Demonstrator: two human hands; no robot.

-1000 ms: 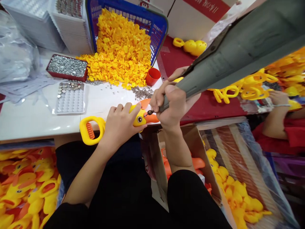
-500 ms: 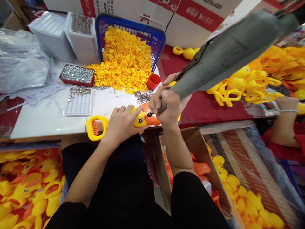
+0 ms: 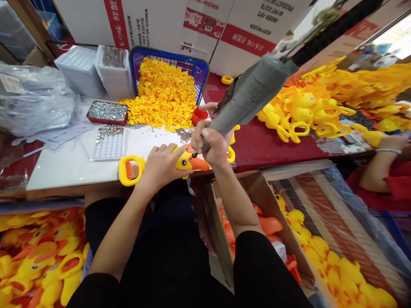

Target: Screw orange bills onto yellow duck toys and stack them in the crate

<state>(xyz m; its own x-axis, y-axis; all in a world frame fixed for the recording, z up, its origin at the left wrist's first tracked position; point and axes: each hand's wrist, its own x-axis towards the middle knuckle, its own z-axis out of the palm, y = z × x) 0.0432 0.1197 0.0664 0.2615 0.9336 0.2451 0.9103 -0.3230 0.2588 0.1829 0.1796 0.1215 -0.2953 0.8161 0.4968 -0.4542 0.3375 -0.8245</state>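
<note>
Lowest in view, a heap of duck toys (image 3: 41, 261) is seen at the left. At the right, an open cardboard box (image 3: 257, 188) is partly filled with orange parts (image 3: 269, 224), and beside it yellow pieces (image 3: 346, 269) are piled.

At the near edge of the white tabletop (image 3: 67, 167), a yellow duck toy (image 3: 184, 162) is grasped by the head, eye upward, between the fingers and thumb of the left hand (image 3: 163, 167). A yellow loop (image 3: 141, 170) is seen past that wrist; its join is covered by the hand. A grey power screwdriver (image 3: 253, 96) is gripped, tilted, by the right hand (image 3: 213, 145), and its bit is brought to the duck's face just beside the eye; whether a screw is engaged cannot be told.

Beyond the hands, loose screws (image 3: 184, 134) are scattered near a red cup (image 3: 199, 115). To the left, a clear blister tray (image 3: 109, 145) is partly filled with round metal pieces, and behind it a red tray (image 3: 107, 121) is heaped with small metal parts. At far right, a co-worker's hand (image 3: 393, 143) is seen.

Farther back, small yellow parts (image 3: 165, 94) are spilled from a blue basket (image 3: 201, 70), with white trays (image 3: 114, 79) stacked alongside. Behind everything, printed cartons (image 3: 163, 25) are stood.
</note>
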